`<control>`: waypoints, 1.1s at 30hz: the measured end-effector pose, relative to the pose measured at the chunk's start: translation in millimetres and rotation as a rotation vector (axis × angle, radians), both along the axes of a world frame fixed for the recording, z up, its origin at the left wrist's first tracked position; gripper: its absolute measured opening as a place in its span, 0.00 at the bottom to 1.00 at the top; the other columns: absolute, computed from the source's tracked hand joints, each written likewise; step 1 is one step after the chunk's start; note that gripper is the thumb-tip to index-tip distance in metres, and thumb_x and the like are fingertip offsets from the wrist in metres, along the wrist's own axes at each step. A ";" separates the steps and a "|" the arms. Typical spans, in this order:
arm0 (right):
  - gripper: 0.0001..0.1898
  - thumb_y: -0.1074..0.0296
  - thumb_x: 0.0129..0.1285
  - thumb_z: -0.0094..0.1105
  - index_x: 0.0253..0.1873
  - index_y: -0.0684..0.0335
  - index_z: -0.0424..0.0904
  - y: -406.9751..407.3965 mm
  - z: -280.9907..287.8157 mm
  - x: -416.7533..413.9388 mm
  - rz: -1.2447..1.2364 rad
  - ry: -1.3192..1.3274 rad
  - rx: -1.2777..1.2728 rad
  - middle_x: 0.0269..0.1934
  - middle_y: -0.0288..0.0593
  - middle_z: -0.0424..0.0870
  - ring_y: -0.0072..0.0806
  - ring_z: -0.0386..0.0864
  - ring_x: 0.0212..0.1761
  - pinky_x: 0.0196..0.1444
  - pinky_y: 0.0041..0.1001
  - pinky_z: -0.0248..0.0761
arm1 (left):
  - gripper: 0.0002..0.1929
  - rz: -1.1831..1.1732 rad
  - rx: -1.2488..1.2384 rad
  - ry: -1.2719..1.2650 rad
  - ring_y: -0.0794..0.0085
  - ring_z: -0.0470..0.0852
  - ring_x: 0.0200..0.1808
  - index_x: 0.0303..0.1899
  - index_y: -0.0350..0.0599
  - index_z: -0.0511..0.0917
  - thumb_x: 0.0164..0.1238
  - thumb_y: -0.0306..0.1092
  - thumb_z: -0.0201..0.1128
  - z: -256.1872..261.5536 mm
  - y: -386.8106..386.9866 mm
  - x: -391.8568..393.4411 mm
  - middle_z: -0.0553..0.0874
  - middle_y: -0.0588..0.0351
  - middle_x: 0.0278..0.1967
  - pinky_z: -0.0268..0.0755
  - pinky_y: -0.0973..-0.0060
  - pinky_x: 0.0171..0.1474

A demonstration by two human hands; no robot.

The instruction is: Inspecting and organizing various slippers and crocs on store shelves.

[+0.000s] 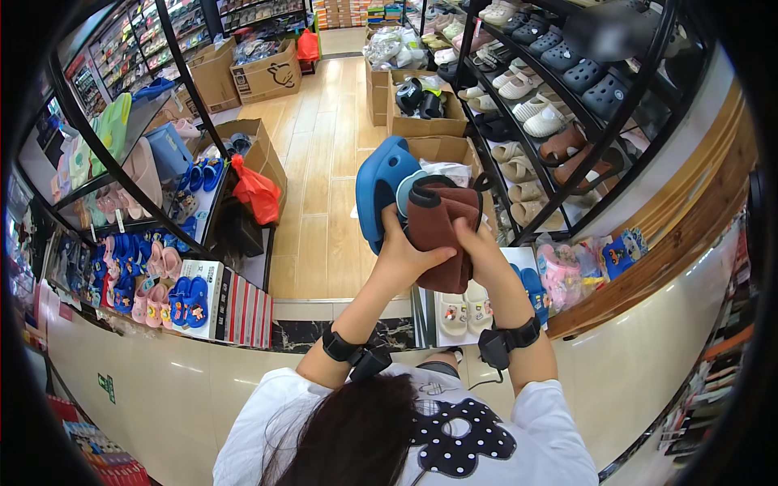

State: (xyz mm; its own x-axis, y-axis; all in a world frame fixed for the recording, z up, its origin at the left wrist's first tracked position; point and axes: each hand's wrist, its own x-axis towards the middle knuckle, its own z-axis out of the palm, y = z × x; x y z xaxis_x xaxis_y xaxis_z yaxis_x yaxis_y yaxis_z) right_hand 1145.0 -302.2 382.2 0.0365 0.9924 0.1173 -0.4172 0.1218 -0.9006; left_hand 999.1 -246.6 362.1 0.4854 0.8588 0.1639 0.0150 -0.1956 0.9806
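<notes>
My left hand [404,258] grips a blue foam clog [371,197], which is held up with a round hole showing near its top. Its thumb also presses against a folded brown cloth [440,237] with dark edging and a loop at one corner. The cloth is in my right hand [483,246], whose thumb lies over the front fold. Between clog and cloth a pale blue rounded part [407,191] shows; I cannot tell what it belongs to. The cloth hides part of the clog. Below my hands, cream clogs with charms [453,316] stand on a white low display.
At right, a black metal rack [523,54] bears rows of clogs and sandals. Cardboard boxes [428,126] line the wood-look floor [310,182]. On the left stand a second rack, a red plastic bag [255,191] and children's clogs [188,301]. A wooden ledge [656,279] runs at right.
</notes>
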 end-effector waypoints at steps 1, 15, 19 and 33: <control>0.32 0.66 0.59 0.65 0.65 0.69 0.61 -2.0 -1.8 -0.5 0.094 0.182 -0.015 0.59 0.43 0.72 0.27 0.71 0.60 0.60 0.27 0.65 | 0.50 0.018 0.039 -0.004 0.55 0.75 0.55 0.60 0.38 0.48 0.40 0.40 0.78 -1.9 -1.3 0.1 0.72 0.39 0.53 0.73 0.65 0.53; 0.26 0.67 0.58 0.68 0.59 0.68 0.70 -47.8 44.0 38.7 -0.974 -0.300 0.239 0.52 0.44 0.78 0.26 0.76 0.51 0.53 0.26 0.70 | 0.18 0.155 -0.214 -0.380 0.78 0.76 0.46 0.57 0.44 0.65 0.73 0.41 0.52 -11.5 0.3 -14.3 0.78 0.56 0.43 0.70 0.78 0.45; 0.28 0.66 0.57 0.68 0.60 0.70 0.68 -34.8 27.5 53.0 -0.917 -0.305 0.463 0.53 0.44 0.78 0.27 0.75 0.52 0.54 0.26 0.69 | 0.19 0.211 -0.198 -0.504 0.79 0.78 0.41 0.54 0.40 0.70 0.75 0.45 0.49 -10.6 1.9 -13.4 0.80 0.56 0.43 0.72 0.83 0.41; 0.20 0.68 0.60 0.62 0.56 0.66 0.74 12.8 15.4 19.6 -1.042 -1.018 0.575 0.51 0.47 0.79 0.32 0.76 0.54 0.55 0.28 0.67 | 0.20 -0.207 -0.494 -0.592 0.83 0.76 0.25 0.46 0.40 0.72 0.72 0.51 0.50 -22.1 -14.9 -25.7 0.77 0.59 0.30 0.70 0.87 0.25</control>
